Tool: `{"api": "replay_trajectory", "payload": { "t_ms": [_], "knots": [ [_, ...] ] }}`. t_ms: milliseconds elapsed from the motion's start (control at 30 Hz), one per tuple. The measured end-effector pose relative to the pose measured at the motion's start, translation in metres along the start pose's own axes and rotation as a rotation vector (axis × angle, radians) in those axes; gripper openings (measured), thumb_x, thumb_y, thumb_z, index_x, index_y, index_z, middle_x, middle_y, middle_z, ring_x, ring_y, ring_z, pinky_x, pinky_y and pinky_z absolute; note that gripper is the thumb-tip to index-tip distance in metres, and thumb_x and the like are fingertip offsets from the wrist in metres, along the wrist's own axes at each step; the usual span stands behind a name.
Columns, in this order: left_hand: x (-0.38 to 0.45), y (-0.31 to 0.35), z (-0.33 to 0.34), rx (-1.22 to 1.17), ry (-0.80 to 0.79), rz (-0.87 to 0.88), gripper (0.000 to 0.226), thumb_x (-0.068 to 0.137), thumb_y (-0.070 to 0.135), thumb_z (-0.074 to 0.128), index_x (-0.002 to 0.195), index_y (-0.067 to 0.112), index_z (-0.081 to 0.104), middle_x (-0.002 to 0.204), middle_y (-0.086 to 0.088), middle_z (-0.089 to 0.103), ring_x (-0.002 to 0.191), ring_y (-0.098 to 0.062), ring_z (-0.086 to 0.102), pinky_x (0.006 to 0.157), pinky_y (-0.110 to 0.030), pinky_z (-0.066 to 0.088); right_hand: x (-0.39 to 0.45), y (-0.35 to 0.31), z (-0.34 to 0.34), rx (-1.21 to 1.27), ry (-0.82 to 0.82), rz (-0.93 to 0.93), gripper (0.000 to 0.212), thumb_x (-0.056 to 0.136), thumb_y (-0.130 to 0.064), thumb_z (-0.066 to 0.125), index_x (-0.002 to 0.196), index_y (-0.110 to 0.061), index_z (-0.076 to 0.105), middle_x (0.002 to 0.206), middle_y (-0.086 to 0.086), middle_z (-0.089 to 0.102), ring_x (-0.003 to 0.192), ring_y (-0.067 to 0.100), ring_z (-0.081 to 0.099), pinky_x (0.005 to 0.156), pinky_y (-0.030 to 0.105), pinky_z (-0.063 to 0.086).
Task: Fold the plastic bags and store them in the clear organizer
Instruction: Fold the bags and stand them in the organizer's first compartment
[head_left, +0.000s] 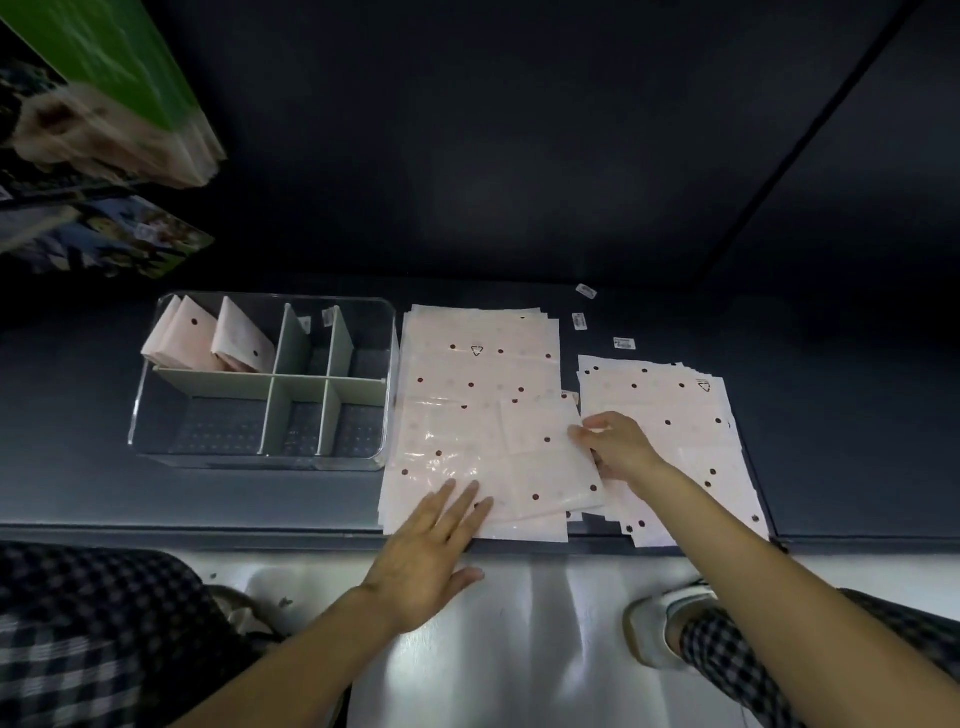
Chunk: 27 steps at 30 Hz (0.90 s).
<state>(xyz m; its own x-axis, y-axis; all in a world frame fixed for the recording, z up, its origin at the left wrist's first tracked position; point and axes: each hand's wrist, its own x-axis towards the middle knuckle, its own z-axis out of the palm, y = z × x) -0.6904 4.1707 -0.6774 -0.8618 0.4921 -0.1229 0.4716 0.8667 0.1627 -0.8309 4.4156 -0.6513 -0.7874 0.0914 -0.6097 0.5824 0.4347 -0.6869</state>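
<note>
Because the plastic bags are thin, glossy film, they will likely weigh almost nothing, slide easily over one another and spring open from a crease unless pressed flat. The left hand (423, 566) lies palm down with fingers (457, 506) spread on the near edge of the partly folded bag (540, 467), which sits on top of the left stack of flat bags (478, 364) on the dark table (78, 374). At that bag's right edge, the right hand (618, 447) has its fingers curled, seemingly pinching the film; the exact grip is hard to make out. Taking an edge or corner while the other palm anchors the sheet looks the best hold.

All the bags are pale pink rectangles dotted with dark red spots; some carry a small triangle mark. A second stack (670, 405) lies just to the right. Left of the stacks stands the clear organizer (260, 384), a rigid transparent box with pale green dividers (296, 387). Its far-left compartment holds a few folded bags (208, 338) standing on edge; the other compartments look empty.
</note>
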Motion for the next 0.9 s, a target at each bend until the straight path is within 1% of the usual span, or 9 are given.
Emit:
{"api": "replay_trajectory", "payload": {
  "t_ms": [133,233,333,400,500,600,700,800,900],
  "knots": [
    [0.003,0.003,0.008,0.049,-0.012,-0.015,0.075,0.082,0.064,0.053,0.143,0.021,0.039,0.147,-0.012,0.037,0.134,-0.036,0.036,0.103,-0.050,0.039,-0.005,0.009,0.009,-0.316,0.214,-0.196,0.034,0.092,-0.013,0.055,0.125,-0.008,0.047,0.114,0.013,0.061,0.108,0.028,0.056,0.082,0.027,0.042],
    [0.006,0.004,0.013,0.105,-0.095,-0.035,0.079,0.087,0.069,0.036,0.150,0.028,0.008,0.156,-0.013,0.008,0.142,-0.039,0.008,0.113,-0.055,0.014,-0.033,0.023,0.025,-0.693,0.335,-0.634,0.038,0.093,-0.016,0.054,0.130,-0.006,0.049,0.127,0.013,0.055,0.117,0.031,0.050,0.094,0.035,0.044],
    [0.008,0.006,0.023,0.100,-0.190,-0.058,0.079,0.090,0.070,0.018,0.140,0.031,-0.030,0.150,-0.010,-0.032,0.135,-0.037,-0.033,0.112,-0.049,-0.019,-0.057,0.055,0.048,-0.948,0.052,-1.138,0.050,0.089,-0.027,0.062,0.133,-0.004,0.051,0.137,0.012,0.052,0.128,0.030,0.049,0.105,0.047,0.038],
    [0.010,0.008,0.022,0.107,-0.196,-0.064,0.080,0.090,0.069,0.018,0.138,0.030,-0.033,0.148,-0.010,-0.037,0.133,-0.036,-0.037,0.111,-0.047,-0.021,-0.062,0.074,0.053,-1.138,-0.169,-1.107,0.063,0.096,-0.045,0.043,0.147,-0.010,0.029,0.154,0.005,0.027,0.143,0.023,0.022,0.116,0.048,0.012],
    [0.002,0.001,0.018,0.127,-0.207,-0.049,0.082,0.089,0.070,0.020,0.137,0.030,-0.034,0.147,-0.008,-0.037,0.134,-0.033,-0.035,0.111,-0.046,-0.020,-0.053,0.091,0.031,-1.276,-0.217,-1.007,0.073,0.096,-0.057,0.023,0.150,-0.017,-0.005,0.157,-0.002,-0.010,0.144,0.016,-0.013,0.118,0.037,-0.013],
    [-0.018,-0.021,0.009,0.194,-0.196,0.007,0.088,0.087,0.071,0.028,0.145,0.028,-0.023,0.155,-0.008,-0.020,0.141,-0.032,-0.019,0.117,-0.048,-0.004,-0.048,0.100,-0.001,-1.341,-0.192,-0.970,0.076,0.093,-0.062,0.016,0.149,-0.016,-0.007,0.157,-0.001,-0.010,0.144,0.016,-0.013,0.116,0.035,-0.011],
    [-0.034,-0.038,-0.007,0.177,-0.152,0.057,0.090,0.074,0.069,0.058,0.145,0.018,0.034,0.150,-0.011,0.034,0.136,-0.030,0.034,0.105,-0.050,0.039,-0.049,0.099,-0.015,-1.335,-0.154,-0.972,0.076,0.093,-0.061,0.022,0.149,-0.011,0.012,0.156,0.003,0.006,0.145,0.019,0.003,0.119,0.038,-0.004],
    [-0.033,-0.037,-0.011,0.133,-0.122,0.070,0.073,0.084,0.064,0.045,0.139,0.016,0.045,0.147,-0.009,0.038,0.134,-0.029,0.037,0.105,-0.050,0.037,-0.053,0.082,-0.010,-1.179,-0.016,-1.041,0.052,0.090,-0.045,0.055,0.128,-0.009,0.058,0.140,0.007,0.049,0.130,0.024,0.047,0.110,0.046,0.031],
    [-0.023,-0.030,-0.007,-0.068,-0.064,0.010,0.061,0.090,0.054,0.042,0.133,0.012,0.051,0.149,-0.006,0.036,0.137,-0.024,0.035,0.114,-0.042,0.020,-0.052,0.065,0.004,-0.981,0.017,-1.032,0.034,0.086,-0.027,0.067,0.115,-0.008,0.065,0.124,0.008,0.063,0.109,0.025,0.061,0.093,0.036,0.048]
  ]
}}
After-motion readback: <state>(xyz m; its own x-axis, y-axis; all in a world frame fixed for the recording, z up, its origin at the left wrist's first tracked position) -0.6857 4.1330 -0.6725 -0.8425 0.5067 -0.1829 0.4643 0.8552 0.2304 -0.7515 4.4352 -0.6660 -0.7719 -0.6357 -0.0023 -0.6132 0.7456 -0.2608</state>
